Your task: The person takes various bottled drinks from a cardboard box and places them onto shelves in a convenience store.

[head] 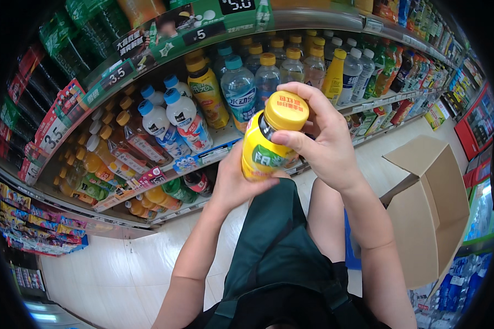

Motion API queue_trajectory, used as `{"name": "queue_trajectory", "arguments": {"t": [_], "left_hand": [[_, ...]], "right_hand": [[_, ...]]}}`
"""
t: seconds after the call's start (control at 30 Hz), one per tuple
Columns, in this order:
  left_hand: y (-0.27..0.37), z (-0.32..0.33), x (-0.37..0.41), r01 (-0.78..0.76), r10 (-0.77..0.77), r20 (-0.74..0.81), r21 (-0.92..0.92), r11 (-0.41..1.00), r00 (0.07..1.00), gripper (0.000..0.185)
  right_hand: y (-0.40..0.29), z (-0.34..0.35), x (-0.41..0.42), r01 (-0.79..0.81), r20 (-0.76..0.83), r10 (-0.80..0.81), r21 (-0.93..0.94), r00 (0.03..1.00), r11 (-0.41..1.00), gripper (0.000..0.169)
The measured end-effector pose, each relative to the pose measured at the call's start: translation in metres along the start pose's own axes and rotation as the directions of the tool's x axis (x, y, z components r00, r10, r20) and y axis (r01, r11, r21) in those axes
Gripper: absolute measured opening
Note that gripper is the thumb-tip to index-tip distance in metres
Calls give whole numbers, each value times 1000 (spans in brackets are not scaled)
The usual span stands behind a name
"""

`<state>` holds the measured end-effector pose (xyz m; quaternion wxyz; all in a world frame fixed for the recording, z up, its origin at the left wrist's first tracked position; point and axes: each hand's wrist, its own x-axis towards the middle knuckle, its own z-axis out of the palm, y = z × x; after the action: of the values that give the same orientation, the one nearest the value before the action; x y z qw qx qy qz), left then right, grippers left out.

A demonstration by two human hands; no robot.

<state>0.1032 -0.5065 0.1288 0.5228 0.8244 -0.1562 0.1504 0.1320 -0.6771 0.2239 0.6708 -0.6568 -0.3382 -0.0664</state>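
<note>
A yellow-labelled drink bottle (pixel 267 150) with a wide yellow cap is tilted in front of the shelf, held in both hands. My left hand (pixel 238 181) wraps the lower part of the bottle. At the neck, just below the cap, the thumb and fingers of my right hand (pixel 317 131) grip it. Behind, on the middle shelf, stand a similar yellow bottle (pixel 209 96), a clear bottle with a teal cap (pixel 238 92), white bottles with blue caps (pixel 185 119) and several clear bottles with yellow caps (pixel 267 76).
The shelf's front edge with price strips (pixel 208 154) runs across the view, with more bottles below. An open cardboard box (pixel 424 214) stands at the right, beside a blue object (pixel 353 242). Wrapped bottled water (pixel 457 286) lies at the lower right; snack packets (pixel 37 218) hang at the left.
</note>
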Motion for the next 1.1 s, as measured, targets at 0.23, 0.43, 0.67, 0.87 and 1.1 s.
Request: {"name": "queue_trajectory", "arguments": {"t": [0.23,0.43,0.67,0.87,1.1], "left_hand": [[21,21,-34,50,-24,117,-222,974,993,85],[31,26,-48,133,-93,144,-297,945,985,78],[37,32,-65,372,-75,424,-680,631,902,61],[38,36,-72,465,111,521,-824,324,846,68],[40,39,-77,504,171,533,-843,187,829,78]], "right_hand": [[-22,-10,-25,37,109,-34,-25,993,999,62],[-28,-11,-29,2,105,-4,17,994,1000,62],[-34,-8,-31,-145,120,130,121,984,982,51],[-37,-5,-35,-102,144,86,110,986,989,45],[-38,-3,-39,-64,156,48,97,987,993,44]]}}
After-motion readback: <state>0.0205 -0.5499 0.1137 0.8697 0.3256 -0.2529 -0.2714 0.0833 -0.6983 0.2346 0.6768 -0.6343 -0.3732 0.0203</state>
